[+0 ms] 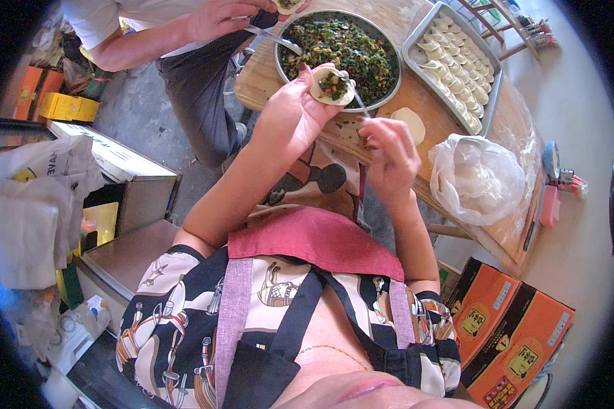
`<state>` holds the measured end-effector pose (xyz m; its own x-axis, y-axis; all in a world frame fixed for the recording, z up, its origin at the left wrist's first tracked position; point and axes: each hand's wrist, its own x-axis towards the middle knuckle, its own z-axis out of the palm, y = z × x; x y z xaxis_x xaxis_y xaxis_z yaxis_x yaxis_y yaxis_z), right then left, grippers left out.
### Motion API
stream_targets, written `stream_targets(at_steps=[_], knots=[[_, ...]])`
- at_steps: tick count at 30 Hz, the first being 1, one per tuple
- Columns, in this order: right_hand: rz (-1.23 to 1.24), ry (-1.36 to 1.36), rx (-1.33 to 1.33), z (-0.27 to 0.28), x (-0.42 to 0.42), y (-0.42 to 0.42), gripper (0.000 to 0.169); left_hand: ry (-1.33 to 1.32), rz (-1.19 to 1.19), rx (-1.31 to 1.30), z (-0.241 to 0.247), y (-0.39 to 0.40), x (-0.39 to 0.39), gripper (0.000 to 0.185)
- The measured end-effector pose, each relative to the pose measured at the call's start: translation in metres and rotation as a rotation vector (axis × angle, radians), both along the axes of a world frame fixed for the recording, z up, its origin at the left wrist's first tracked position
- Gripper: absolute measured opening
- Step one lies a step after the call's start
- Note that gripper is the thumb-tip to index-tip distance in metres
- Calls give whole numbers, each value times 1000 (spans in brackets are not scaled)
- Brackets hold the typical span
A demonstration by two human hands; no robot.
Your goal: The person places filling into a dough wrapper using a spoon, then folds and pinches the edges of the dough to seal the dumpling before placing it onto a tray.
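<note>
My left hand (pixel 299 110) holds a round dumpling wrapper (pixel 332 86) on its palm and fingers, with chopped green filling on top. In my right hand (pixel 393 153) is a thin metal utensil (pixel 359 99), its far end at the filling; whether it is a spoon or a spatula cannot be told. Just beyond both hands stands a large metal bowl (pixel 400 76) of chopped green filling (pixel 337 46). A bare wrapper (pixel 408 126) lies on the wooden table near my right hand. A metal tray (pixel 495 97) at the right holds rows of folded dumplings (pixel 455 66).
A plastic bag (pixel 478 179) with pale contents sits on the floured wooden table (pixel 517 133). Across from me, a person's hand (pixel 220 20) holds another filled wrapper, beside a metal spoon (pixel 286 45) reaching into the bowl. Orange boxes (pixel 522 347) stand at lower right.
</note>
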<state>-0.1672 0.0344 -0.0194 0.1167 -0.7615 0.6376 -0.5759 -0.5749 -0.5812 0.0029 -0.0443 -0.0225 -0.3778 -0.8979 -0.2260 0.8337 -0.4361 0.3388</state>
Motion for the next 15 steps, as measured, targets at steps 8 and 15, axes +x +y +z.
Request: stream_targets(at_steps=[8,15], knots=[[144,347,-196,-25,-7,-4,44,-47,-16,-7,7,2,5,47],[211,365,-222,-24,-22,-13,48,20,20,36,3,-2,9,49]])
